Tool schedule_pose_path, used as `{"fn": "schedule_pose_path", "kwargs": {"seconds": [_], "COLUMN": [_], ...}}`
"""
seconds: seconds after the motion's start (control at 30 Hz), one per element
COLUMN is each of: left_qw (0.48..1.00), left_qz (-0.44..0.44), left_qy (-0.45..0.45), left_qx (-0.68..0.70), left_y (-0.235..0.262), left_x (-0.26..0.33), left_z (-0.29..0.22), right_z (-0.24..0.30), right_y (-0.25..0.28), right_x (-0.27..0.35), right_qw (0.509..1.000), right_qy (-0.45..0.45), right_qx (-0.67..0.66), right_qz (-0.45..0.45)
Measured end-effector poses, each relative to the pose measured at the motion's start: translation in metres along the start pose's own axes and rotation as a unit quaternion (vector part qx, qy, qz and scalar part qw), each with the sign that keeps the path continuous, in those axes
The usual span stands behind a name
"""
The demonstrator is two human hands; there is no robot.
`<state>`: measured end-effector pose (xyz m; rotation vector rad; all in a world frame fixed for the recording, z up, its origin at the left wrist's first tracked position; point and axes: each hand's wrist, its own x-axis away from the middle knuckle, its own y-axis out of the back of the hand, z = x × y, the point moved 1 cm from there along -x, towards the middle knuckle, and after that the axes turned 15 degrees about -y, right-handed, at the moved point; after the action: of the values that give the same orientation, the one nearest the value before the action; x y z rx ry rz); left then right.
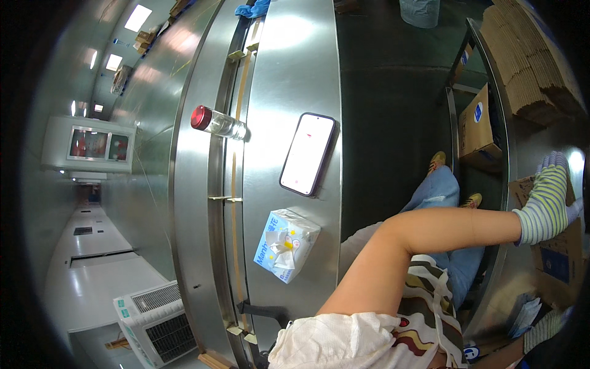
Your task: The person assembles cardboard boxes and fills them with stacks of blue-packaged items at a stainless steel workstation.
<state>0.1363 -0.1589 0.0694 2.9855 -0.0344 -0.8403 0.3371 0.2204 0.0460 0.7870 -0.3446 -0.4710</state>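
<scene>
My left hand [546,200], in a green-and-purple striped glove, reaches across to the right. Its fingers are stretched out over a brown cardboard box [562,252] with a dark blue patch, and the thumb stands apart. At the lower right rim my right hand [544,329] shows only in part, in a similar striped glove; its fingers are hidden. Close to it lies a pale plastic packet [525,315]. Both hands are over the metal worktable [491,307] on the right.
A steel bench [295,74] runs along my left, bearing a phone [307,154] with a lit screen, a red-capped clear bottle [219,123] and a tissue pack [286,245]. Flattened cardboard [522,61] is stacked at the far right, above a carton [479,129]. A bin [420,12] stands beyond.
</scene>
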Motion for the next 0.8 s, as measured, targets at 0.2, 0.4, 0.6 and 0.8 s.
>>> {"fn": "schedule_pose_path", "kwargs": {"seconds": [0.2, 0.4, 0.6, 0.8], "left_qw": [0.998, 0.982, 0.971, 0.796], "left_qz": [0.055, 0.018, 0.229, 0.445], "left_qy": [0.016, 0.184, -0.013, -0.29], "left_qx": [0.023, 0.041, -0.061, -0.289], "left_y": [-0.03, -0.016, -0.008, -0.037], "left_x": [0.009, -0.001, 0.002, 0.027], "left_z": [-0.005, -0.014, -0.018, -0.041], "right_z": [-0.047, -0.092, -0.131, -0.158], "right_y": [0.011, 0.019, 0.014, 0.017], "right_x": [-0.02, -0.072, -0.111, -0.137], "right_qw": [0.988, 0.943, 0.873, 0.831], "right_qy": [-0.074, -0.12, -0.153, -0.143], "right_qx": [-0.131, -0.281, -0.392, -0.426], "right_qz": [0.033, 0.133, 0.245, 0.326]}}
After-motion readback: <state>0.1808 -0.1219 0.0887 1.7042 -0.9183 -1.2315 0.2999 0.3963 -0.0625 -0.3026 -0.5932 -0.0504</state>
